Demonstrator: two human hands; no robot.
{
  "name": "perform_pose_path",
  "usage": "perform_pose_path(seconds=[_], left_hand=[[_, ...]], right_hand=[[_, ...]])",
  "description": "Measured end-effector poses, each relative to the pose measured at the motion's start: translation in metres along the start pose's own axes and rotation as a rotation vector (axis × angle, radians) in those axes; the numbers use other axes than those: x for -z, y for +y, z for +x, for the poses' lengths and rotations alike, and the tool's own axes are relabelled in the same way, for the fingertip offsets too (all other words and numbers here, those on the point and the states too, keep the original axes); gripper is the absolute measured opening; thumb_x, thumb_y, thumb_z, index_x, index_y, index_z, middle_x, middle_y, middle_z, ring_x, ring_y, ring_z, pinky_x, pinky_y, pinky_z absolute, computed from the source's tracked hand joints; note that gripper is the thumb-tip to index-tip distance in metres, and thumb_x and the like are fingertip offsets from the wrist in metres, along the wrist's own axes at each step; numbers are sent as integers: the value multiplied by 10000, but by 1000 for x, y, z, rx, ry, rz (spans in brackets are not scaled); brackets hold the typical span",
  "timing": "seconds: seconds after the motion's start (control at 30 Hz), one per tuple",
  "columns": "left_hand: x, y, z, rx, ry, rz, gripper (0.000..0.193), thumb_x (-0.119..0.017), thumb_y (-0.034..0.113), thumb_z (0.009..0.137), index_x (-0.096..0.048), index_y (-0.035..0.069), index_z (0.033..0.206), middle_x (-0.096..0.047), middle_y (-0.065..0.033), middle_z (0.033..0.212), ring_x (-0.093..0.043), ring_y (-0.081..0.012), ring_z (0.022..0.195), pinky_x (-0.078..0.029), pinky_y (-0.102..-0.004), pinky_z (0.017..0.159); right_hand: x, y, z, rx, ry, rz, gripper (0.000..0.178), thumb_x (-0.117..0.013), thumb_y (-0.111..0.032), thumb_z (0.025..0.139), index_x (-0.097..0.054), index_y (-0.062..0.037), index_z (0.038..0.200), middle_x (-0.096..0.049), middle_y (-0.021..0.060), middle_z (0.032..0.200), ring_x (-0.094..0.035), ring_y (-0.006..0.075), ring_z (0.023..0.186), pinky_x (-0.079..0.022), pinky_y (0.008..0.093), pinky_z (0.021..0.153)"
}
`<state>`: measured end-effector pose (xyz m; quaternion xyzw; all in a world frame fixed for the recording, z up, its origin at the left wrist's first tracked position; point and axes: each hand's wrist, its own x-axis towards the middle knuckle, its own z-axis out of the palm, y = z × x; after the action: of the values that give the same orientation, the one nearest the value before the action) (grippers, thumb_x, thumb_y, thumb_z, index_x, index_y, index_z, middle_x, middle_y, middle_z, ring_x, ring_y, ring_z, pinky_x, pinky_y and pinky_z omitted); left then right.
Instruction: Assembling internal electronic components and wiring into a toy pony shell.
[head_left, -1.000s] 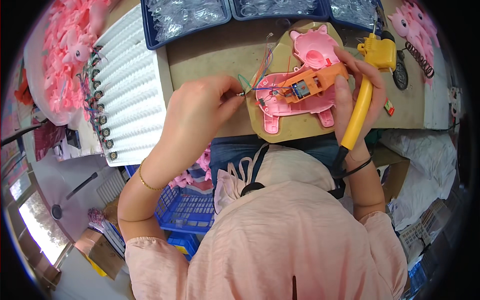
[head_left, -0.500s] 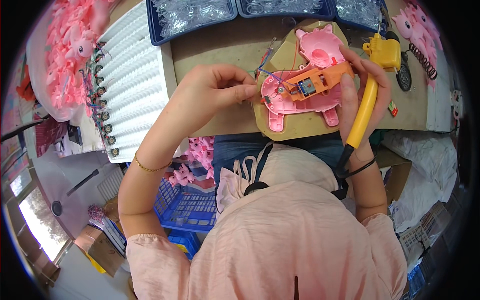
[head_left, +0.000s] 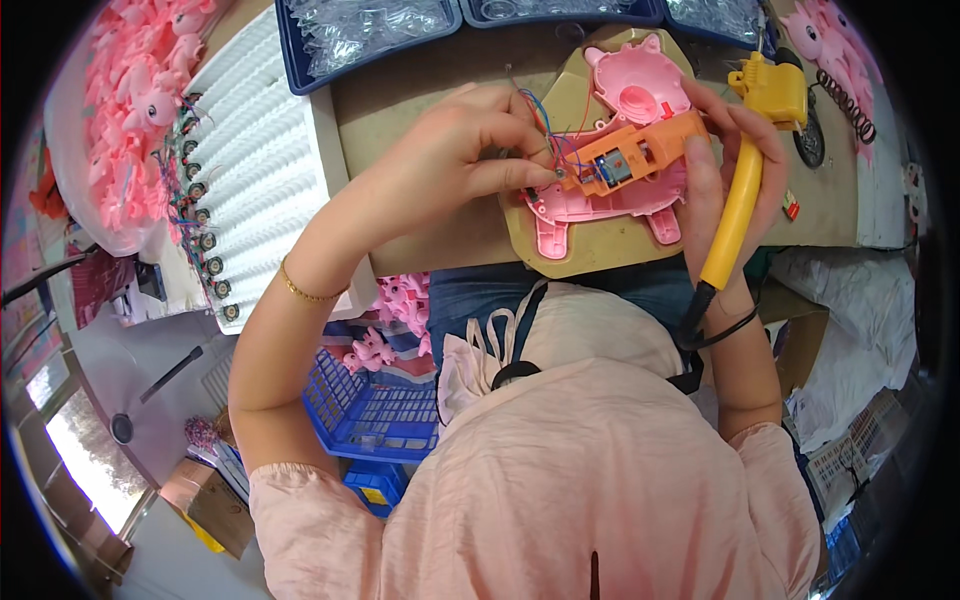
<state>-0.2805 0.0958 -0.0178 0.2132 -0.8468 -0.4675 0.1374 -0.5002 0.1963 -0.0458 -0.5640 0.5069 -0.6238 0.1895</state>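
Observation:
My left hand [head_left: 490,150] pinches thin wires [head_left: 540,112] at the left end of a pink toy animal body shell [head_left: 590,208]. The shell lies hollow side up on a tan board [head_left: 560,258]. Inside the shell, an orange plastic housing [head_left: 685,128] with a small motor [head_left: 612,168] sits tilted. At its right end, my right hand [head_left: 735,165] steadies the housing with its fingers. Lying across that same hand is a yellow soldering iron [head_left: 735,215], its cord trailing toward my wrist. The tips of my left fingers partly hide the wire ends.
Blue trays [head_left: 365,45] of clear plastic parts line the far edge. At left stand a white ridged rack [head_left: 250,170], wired round parts [head_left: 208,240] and a bag of pink toys [head_left: 130,120]. More pink figures [head_left: 825,45] lie far right; a blue basket [head_left: 370,415] sits below.
My left hand has moved right, closer to the motor end of the orange housing, bringing the wires over the shell. My right hand stays almost in place. The view has shifted slightly.

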Motion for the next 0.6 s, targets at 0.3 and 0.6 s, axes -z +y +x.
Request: perform_pose_path(seconds=[0.3, 0.6], left_hand=[[6, -6, 9, -18, -110, -20, 155, -697, 178, 770, -658, 31, 799, -532, -39, 804, -498, -178, 838, -412, -291, 739], [2, -13, 7, -71, -63, -99, 191, -680, 226, 783, -648, 39, 802, -534, -74, 781, -517, -216, 783, -411, -316, 707]], right_hand=[[85, -31, -19, -101, 146, -525, 430, -499, -287, 930, -441, 8, 1237, -632, 190, 1018, -610, 181, 882, -452, 272, 829], [179, -72, -37, 26, 225, -644, 738, -449, -532, 897, -338, 67, 1313, -506, 202, 1182, -579, 247, 976, -485, 315, 793]])
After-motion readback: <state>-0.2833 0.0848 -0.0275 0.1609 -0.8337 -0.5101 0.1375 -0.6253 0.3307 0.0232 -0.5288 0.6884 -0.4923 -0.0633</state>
